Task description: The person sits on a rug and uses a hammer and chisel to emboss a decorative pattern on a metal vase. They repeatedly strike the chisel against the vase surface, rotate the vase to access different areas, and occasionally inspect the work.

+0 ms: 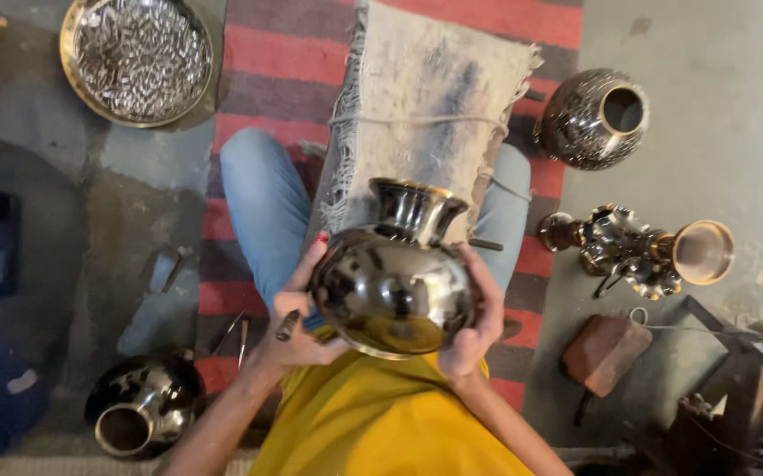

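Shiny pot [392,280] sits in the middle, near the person's lap, held between both hands. Left hand [298,330] presses its left side and pinches a small tool [287,325]. Right hand [478,322] cups its right side. Grey cushion [425,106] lies just beyond, on a striped rug [285,62].

Shiny dark metal vase [392,280], tilted, mouth pointing away.
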